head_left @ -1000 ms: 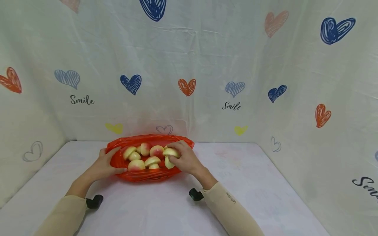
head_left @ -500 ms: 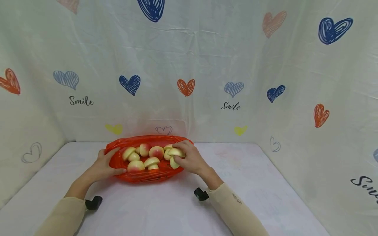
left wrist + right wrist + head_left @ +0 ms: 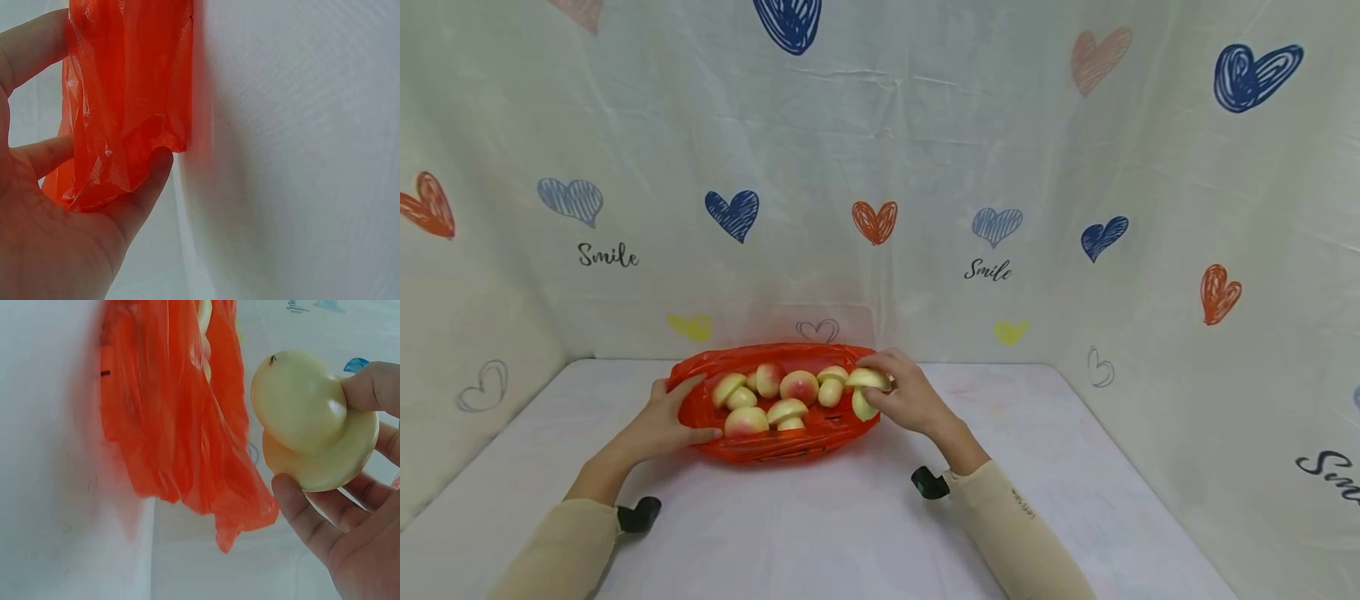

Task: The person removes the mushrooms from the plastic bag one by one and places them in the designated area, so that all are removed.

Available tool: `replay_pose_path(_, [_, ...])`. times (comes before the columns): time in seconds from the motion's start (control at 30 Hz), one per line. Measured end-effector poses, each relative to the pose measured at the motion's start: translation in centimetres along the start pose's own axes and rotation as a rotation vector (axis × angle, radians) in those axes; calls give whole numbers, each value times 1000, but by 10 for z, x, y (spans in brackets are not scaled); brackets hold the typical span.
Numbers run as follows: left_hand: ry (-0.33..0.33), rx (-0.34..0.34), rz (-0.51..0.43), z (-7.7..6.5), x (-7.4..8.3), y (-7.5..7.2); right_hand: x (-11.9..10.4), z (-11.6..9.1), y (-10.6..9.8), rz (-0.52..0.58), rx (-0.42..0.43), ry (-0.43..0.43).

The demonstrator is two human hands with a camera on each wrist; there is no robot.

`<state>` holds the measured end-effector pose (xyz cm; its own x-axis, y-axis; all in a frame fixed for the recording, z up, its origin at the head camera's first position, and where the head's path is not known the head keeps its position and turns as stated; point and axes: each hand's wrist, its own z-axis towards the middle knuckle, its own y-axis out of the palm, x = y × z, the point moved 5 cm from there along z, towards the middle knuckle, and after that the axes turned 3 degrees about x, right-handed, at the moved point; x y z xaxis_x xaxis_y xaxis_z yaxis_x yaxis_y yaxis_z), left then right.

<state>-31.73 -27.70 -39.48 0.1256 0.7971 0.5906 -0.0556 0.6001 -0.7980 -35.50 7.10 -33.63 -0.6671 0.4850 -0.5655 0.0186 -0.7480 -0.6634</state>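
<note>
An orange-red plastic bag (image 3: pixel 752 450) lies wide-mouthed near the table's back edge. Inside it sit several toy mushrooms, among them a yellow one (image 3: pixel 832 385) at the right and a pink-capped one (image 3: pixel 799 386) in the middle. My left hand (image 3: pixel 658 423) grips the bag's left end, thumb on the front rim and fingers behind; the left wrist view shows them around the plastic (image 3: pixel 125 112). A pale yellow toy mushroom (image 3: pixel 306 406) is pinched between thumb and fingers of my right hand (image 3: pixel 913 398), raised at the bag's right end, cap up.
The white table (image 3: pixel 820 533) extends in front of the bag and to both sides. Behind it hangs a pale curtain (image 3: pixel 925 150) printed with hearts. A black wrist camera (image 3: pixel 640 514) sticks out from the left sleeve, another (image 3: pixel 929 483) from the right.
My right hand has moved to the right and slightly up with the pale yellow toy mushroom, uncovering another mushroom in the bag. My left hand stays on the bag.
</note>
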Motion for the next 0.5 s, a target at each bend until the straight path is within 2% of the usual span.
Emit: replay_pose_path(0.5, [-1, -2, -2, 0, 0, 0, 21, -3, -22, 25, -2, -37])
